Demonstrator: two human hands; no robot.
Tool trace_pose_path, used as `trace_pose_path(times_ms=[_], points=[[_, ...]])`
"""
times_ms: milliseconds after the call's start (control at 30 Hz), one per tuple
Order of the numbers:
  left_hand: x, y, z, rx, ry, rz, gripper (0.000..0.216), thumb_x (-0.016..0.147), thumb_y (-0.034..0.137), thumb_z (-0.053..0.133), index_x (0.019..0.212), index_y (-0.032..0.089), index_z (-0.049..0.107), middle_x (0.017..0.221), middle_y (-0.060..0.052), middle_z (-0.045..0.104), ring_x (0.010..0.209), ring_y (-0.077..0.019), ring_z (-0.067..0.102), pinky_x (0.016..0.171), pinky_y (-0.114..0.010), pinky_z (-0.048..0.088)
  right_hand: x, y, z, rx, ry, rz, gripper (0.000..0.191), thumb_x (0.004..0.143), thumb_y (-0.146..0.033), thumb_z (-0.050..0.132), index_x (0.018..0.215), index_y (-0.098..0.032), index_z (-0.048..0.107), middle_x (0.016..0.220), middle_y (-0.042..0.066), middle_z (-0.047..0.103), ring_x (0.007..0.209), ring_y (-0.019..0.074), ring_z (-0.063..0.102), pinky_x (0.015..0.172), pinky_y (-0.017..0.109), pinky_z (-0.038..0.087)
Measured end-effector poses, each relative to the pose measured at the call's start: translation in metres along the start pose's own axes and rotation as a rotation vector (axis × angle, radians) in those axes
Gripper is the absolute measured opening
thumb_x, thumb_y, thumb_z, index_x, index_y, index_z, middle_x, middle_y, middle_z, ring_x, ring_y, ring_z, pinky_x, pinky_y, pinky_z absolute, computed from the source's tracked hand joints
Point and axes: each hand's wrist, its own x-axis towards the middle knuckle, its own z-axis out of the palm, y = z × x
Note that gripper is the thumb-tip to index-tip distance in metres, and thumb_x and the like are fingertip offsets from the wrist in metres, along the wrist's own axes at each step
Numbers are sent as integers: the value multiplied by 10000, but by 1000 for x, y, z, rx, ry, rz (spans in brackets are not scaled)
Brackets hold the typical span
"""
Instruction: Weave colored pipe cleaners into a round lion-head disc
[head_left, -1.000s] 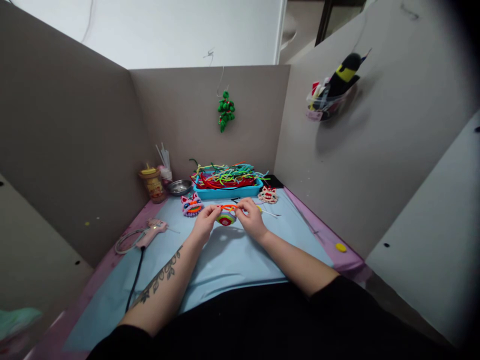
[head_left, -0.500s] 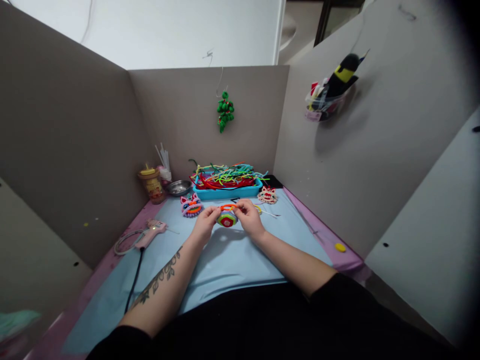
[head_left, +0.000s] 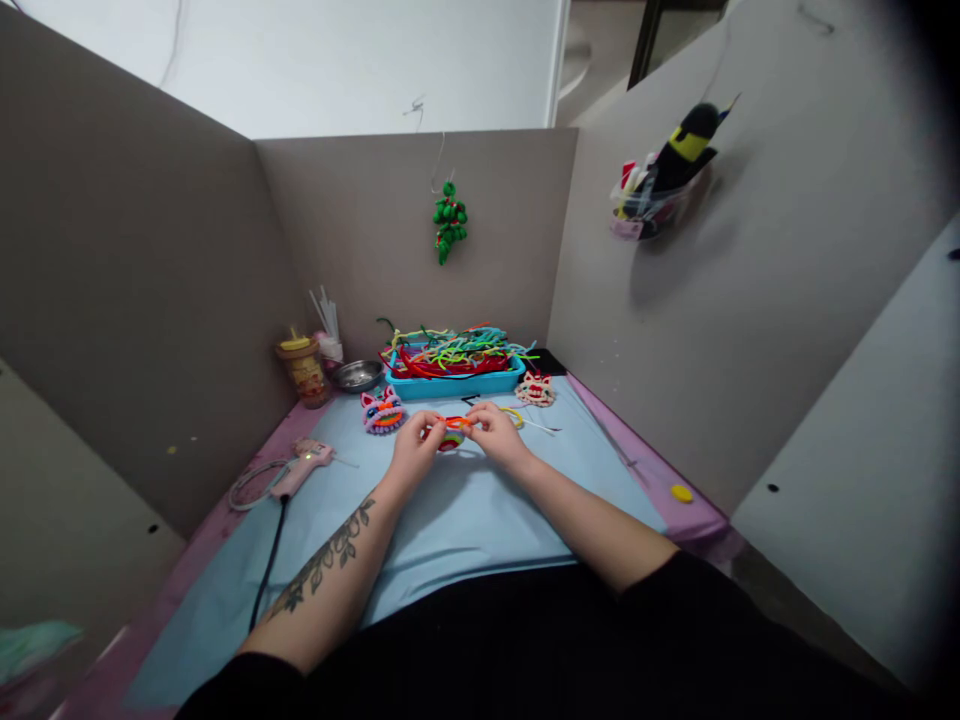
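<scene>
Both hands grip a small round pipe-cleaner craft piece (head_left: 451,438), banded in colours with green and red showing, just above the blue table cover. My left hand (head_left: 418,440) pinches its left side. On the right, my right hand (head_left: 493,434) has thumb and fingers closed at the orange-red strand along its upper edge. The fingers hide much of the piece. Left of the hands sits a purple pipe-cleaner animal head (head_left: 382,411) with orange trim. A cream and red one (head_left: 535,390) lies beyond my right hand, and a yellow ring (head_left: 514,417) lies close by it.
A blue tray (head_left: 455,385) heaped with pipe cleaners stands at the back, beside a metal bowl (head_left: 358,376) and a lidded cup (head_left: 305,372). A pink glue gun (head_left: 302,467) with its cord lies left. Grey partitions (head_left: 420,280) enclose the table.
The piece has tipped so that its round red-centred face shows less and the orange-red edge faces up more. My left hand has shifted slightly right, and my fingers have re-gripped.
</scene>
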Motion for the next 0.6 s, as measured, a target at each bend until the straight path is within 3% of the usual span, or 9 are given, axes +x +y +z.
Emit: trace_pose_path(times_ms=[167,333,500,600], points=[[-2,4,0,117,-20,113,141,750,286,582,656,182,577,768,-33,606,729,-152,529,674,-251,391,-1,0,3,245,-157,148,179,639,-361,677,704,-197,711,922,51,648,870,198,579,824,352,430],[-4,4,1,152,-87,135,115,769,263,561,684,185,576,797,-43,615,766,-162,543,669,-250,400,-1,-7,3,451,-305,213,206,618,-357,682,700,-169,700,797,36,677,743,172,589,752,319,445],[-4,5,2,130,-81,89,118,769,263,551,685,181,560,740,-26,597,702,-151,529,645,-248,399,-2,-8,3,426,-363,225,174,630,-241,615,755,-163,707,781,30,680,733,176,592,719,309,450],[-4,7,2,74,-49,25,121,751,258,558,660,179,544,704,-12,589,668,-143,521,618,-239,392,0,-5,1,302,-338,217,216,621,-164,557,768,-178,714,857,31,679,813,192,603,787,334,447]])
